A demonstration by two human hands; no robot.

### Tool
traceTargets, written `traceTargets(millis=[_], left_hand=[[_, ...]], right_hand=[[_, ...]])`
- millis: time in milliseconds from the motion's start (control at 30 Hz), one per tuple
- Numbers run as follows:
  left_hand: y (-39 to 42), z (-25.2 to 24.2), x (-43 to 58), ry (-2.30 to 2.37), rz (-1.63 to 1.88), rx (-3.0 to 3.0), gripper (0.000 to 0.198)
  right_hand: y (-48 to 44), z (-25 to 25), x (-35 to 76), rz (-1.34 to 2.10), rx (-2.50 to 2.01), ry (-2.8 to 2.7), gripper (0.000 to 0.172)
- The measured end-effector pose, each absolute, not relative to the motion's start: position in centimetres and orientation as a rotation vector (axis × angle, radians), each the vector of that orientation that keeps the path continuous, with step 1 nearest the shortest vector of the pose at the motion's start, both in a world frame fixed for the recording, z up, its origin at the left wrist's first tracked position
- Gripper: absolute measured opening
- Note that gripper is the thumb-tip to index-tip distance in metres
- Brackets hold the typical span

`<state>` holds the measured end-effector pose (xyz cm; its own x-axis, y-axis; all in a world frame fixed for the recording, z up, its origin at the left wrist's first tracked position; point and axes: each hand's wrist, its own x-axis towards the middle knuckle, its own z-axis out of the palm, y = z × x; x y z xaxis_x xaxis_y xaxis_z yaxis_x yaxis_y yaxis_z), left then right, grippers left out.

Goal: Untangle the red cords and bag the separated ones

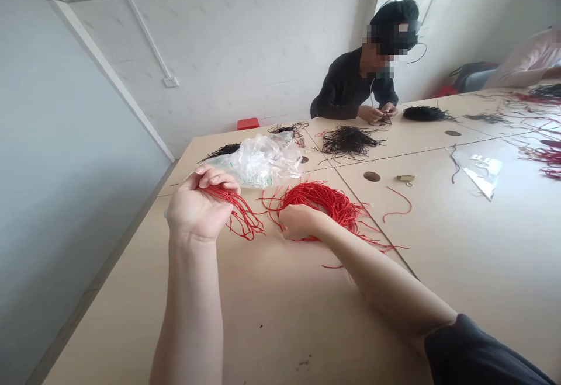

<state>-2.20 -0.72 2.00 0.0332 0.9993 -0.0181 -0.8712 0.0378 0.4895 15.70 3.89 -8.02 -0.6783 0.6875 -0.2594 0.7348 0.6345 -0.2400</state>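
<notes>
My left hand is raised a little above the table, fingers curled around a bunch of red cords that hang down from it to the tabletop. My right hand rests on the near edge of a larger pile of red cords, fingers closed as if pinching one; what it grips is hidden. A single loose red cord lies to the right of the pile.
A crumpled clear plastic bag lies behind the cords on the light wooden table. Black cord piles lie farther back, where a seated person in black works. A small gold clip and a cable hole are at right.
</notes>
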Motion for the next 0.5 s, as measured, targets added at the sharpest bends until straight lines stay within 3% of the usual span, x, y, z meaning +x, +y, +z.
traceTargets(millis=[200, 400, 500], left_hand=[[-0.7, 2.0, -2.3, 0.360, 1.477, 0.410, 0.023], [-1.0, 2.5, -1.9, 0.416, 1.489, 0.406, 0.024], [-1.0, 2.5, -1.9, 0.426, 1.494, 0.407, 0.026]], right_hand=[[5.4, -6.7, 18.4, -0.431, 1.356, 2.795, 0.025], [6.3, -8.3, 18.0, -0.342, 1.509, 2.662, 0.015], [6.6, -8.1, 18.3, -0.339, 1.524, 2.642, 0.018]])
